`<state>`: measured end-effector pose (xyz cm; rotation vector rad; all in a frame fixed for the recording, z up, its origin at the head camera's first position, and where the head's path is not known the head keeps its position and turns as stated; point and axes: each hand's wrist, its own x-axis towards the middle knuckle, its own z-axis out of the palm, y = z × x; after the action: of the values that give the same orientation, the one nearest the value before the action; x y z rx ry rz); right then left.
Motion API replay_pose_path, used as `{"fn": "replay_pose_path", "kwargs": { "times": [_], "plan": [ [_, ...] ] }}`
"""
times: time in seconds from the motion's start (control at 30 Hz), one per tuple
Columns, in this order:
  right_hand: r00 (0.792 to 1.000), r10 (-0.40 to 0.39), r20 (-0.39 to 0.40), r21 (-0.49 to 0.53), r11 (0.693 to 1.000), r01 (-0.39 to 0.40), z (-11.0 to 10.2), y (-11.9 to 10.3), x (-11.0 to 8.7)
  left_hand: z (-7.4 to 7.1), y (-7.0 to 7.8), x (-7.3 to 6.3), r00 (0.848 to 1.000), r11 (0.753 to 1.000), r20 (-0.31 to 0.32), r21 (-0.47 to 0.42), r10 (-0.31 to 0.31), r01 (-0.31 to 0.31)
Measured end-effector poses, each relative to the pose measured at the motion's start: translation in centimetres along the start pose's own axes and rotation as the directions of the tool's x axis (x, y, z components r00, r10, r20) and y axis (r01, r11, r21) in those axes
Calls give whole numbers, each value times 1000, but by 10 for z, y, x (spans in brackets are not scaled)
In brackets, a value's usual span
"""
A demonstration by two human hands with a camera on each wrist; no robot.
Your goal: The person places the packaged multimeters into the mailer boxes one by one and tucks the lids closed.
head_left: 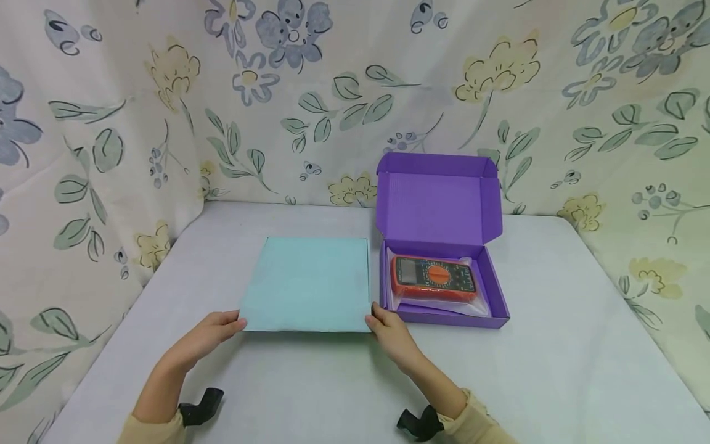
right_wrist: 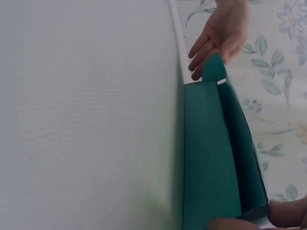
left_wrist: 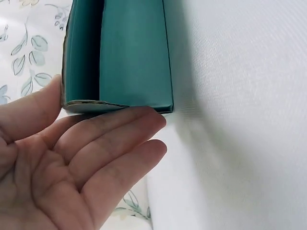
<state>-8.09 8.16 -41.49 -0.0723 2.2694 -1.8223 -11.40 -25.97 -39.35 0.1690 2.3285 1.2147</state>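
A light turquoise cardboard box [head_left: 310, 283] lies on the table, its lid slightly raised at the near edge. Both wrist views show a dark gap behind the front panel [left_wrist: 136, 57]. My left hand [head_left: 208, 336] is at the near left corner. Its thumb touches the lid's edge, while the other fingers [left_wrist: 112, 139] lie nearly straight along the side. At the near right corner, my right hand [head_left: 395, 339] holds the box between thumb [right_wrist: 285, 212] and a finger curled round the front. Most of that hand is out of its wrist view. The box's contents are hidden.
To the right stands an open purple box [head_left: 496, 296], its lid upright. Inside it lies an orange-and-black multimeter [head_left: 435, 277] in a clear plastic bag. A white cloth covers the table [head_left: 310, 382]. A floral curtain [head_left: 344, 166] hangs behind and at the sides.
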Motion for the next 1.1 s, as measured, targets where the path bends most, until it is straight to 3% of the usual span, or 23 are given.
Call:
{"fn": "replay_pose_path", "kwargs": {
  "times": [0.1, 0.2, 0.27, 0.33, 0.4, 0.5, 0.6, 0.7, 0.93, 1.0, 1.07, 1.1],
  "plan": [
    [1000, -7, -13, -34, 999, 6, -2, 3, 2, -1, -1, 4, 998, 997, -37, 50, 57, -55],
    [999, -16, -37, -122, 992, 11, -4, 4, 4, -4, -1, 8, 993, 992, -90, 102, 82, -73],
    [997, -38, -61, -218, 976, 24, -5, 5, 5, -6, -1, 11, 990, 990, -112, 124, 80, -66],
    [993, -82, -84, -337, 940, 49, -5, 6, 8, -8, -1, 15, 990, 990, -112, 129, 80, -65],
    [982, -154, -106, -459, 884, 89, -2, 7, 10, -9, 0, 19, 992, 990, -98, 127, 74, -62],
    [951, -284, -125, -626, 766, 146, 4, 8, 13, -10, 2, 25, 994, 990, -98, 133, 50, -37],
    [901, -410, -140, -767, 621, 163, 11, 8, 15, -8, 5, 31, 988, 982, -149, 190, 31, -3],
    [862, -486, -146, -856, 498, 136, 14, 6, 18, -5, 8, 35, 973, 962, -228, 272, 33, 31],
    [863, -497, -88, -942, 322, 89, 16, -6, 27, 4, 13, 35, 926, 901, -376, 414, 36, 133],
    [851, -521, -62, -960, 264, 92, 14, -6, 29, 5, 15, 35, 919, 897, -391, 421, 46, 134],
    [828, -559, -27, -965, 229, 124, 9, -4, 30, 5, 17, 37, 919, 895, -389, 431, 66, 119],
    [827, -562, -6, -964, 225, 145, 6, -4, 30, 5, 18, 37, 923, 893, -379, 437, 71, 111]
  ]
}}
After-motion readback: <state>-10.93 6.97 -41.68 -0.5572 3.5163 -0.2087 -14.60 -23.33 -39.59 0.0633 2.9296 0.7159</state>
